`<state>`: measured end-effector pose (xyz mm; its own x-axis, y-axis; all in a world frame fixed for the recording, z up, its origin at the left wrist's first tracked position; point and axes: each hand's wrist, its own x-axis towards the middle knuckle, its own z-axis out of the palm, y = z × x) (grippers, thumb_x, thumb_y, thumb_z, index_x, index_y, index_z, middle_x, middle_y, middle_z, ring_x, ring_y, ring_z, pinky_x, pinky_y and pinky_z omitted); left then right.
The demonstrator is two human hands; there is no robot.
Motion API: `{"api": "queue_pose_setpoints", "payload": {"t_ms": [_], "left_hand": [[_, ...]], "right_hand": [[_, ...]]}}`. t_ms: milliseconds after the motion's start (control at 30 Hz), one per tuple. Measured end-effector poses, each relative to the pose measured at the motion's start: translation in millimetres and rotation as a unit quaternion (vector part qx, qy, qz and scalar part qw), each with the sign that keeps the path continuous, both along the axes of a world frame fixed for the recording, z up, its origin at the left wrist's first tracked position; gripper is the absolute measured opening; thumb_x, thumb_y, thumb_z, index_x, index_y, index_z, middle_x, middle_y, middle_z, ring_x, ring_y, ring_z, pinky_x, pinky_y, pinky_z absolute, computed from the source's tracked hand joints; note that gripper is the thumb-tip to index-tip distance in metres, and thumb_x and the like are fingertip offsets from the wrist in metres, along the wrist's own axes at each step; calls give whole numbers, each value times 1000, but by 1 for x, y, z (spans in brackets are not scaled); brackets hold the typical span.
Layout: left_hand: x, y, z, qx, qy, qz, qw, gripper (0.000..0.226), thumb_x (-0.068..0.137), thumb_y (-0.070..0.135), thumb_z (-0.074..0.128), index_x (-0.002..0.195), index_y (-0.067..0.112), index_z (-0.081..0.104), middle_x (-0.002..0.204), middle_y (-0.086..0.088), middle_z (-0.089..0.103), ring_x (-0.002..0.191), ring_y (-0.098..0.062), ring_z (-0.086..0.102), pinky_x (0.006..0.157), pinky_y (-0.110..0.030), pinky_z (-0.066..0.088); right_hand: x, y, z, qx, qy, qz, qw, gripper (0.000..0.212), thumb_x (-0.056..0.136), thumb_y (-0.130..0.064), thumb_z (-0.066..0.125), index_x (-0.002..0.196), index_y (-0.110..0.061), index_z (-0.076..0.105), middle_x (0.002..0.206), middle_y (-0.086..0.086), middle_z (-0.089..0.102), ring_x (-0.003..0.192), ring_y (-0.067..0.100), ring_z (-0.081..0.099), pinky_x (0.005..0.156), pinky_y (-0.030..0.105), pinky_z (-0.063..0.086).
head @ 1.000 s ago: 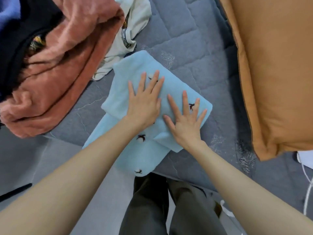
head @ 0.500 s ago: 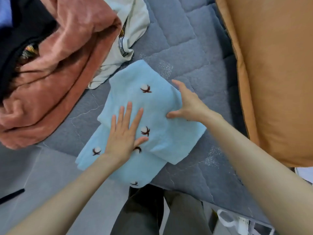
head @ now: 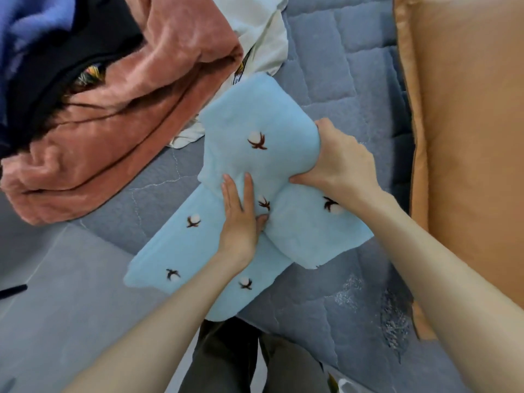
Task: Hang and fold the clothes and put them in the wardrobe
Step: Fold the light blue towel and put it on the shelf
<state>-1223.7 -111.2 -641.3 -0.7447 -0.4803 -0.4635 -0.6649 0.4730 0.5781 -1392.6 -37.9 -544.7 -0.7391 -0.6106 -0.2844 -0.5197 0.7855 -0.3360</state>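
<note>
The right hand [head: 337, 160] grips a fold of the light blue garment [head: 255, 165] at the bed [head: 326, 66] edge; the left hand [head: 239, 219] presses flat on it.

The left hand [head: 238, 222] is laid flat, fingers [head: 248, 191] straight; the right hand [head: 337, 163] is clenched on the blue cloth [head: 249, 117], both arms outstretched.

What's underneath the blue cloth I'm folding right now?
Under the blue cloth: the grey quilt, plus the cream shirt poking out at its far left edge. The right hand grips one fold, fingertips hidden. Anything else beneath is covered.
</note>
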Motion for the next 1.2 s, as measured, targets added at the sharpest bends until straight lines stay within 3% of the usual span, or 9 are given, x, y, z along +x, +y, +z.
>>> {"api": "queue_pose_setpoints", "payload": {"t_ms": [133,233,400,500,567,667,900,1000,1200], "left_hand": [[-64,-18,7,88,77,-52,992,81,96,6,49,148,35,-5,158,1,-18,145,-17,10,99,-23,34],[-86,-28,14,130,120,-12,984,69,96,4,45,151,33,15,158,8,17,140,-11,26,104,-19,30],[-42,-40,15,209,103,191,953,33,101,19,40,131,21,54,134,4,55,117,-11,54,89,-23,46],[0,-43,21,308,62,371,874,27,99,26,37,101,23,63,105,-1,69,89,-16,63,75,-29,49],[26,-43,29,367,51,479,796,30,99,36,37,91,20,61,90,-3,65,80,-19,62,75,-33,52],[57,-38,32,427,75,527,731,63,89,71,28,116,22,57,100,-4,62,90,-22,62,85,-43,52],[8,-12,38,339,114,520,776,70,76,45,75,129,21,37,119,9,59,108,-13,58,90,-34,49],[16,-16,30,305,127,548,768,52,82,42,70,124,23,47,109,15,60,103,-10,58,79,-23,44],[90,-15,13,109,-3,449,887,45,89,43,58,125,19,50,119,1,55,117,-23,49,91,-36,42]], "right_hand": [[-40,5,24,-42,141,16,989,50,75,-35,68,116,-13,50,104,8,59,93,35,55,74,44,38],[-50,11,25,-31,221,44,974,45,75,-19,63,117,-8,51,100,14,54,88,36,52,68,43,35],[12,16,12,-61,7,36,997,58,76,-43,72,125,-20,51,104,2,53,90,20,51,72,34,40],[46,15,0,-91,-174,18,980,23,90,-53,55,94,-33,67,74,-15,63,63,2,53,62,28,41],[58,13,-6,-136,-132,4,982,27,95,-41,52,82,-27,71,74,-13,69,66,5,57,65,30,45],[42,2,-13,-229,-11,-39,973,19,94,-25,57,109,-24,68,106,-12,65,98,15,53,84,22,38],[7,-15,-44,-15,-274,-29,961,45,100,-51,29,145,-47,28,147,-9,42,135,19,38,100,30,28],[25,-12,-46,-31,-232,-30,972,41,96,-58,29,137,-56,29,127,2,50,121,27,44,100,40,34],[72,-11,-38,-114,-180,70,975,26,86,-56,57,105,-41,49,91,-7,41,89,11,41,82,30,38]]}}
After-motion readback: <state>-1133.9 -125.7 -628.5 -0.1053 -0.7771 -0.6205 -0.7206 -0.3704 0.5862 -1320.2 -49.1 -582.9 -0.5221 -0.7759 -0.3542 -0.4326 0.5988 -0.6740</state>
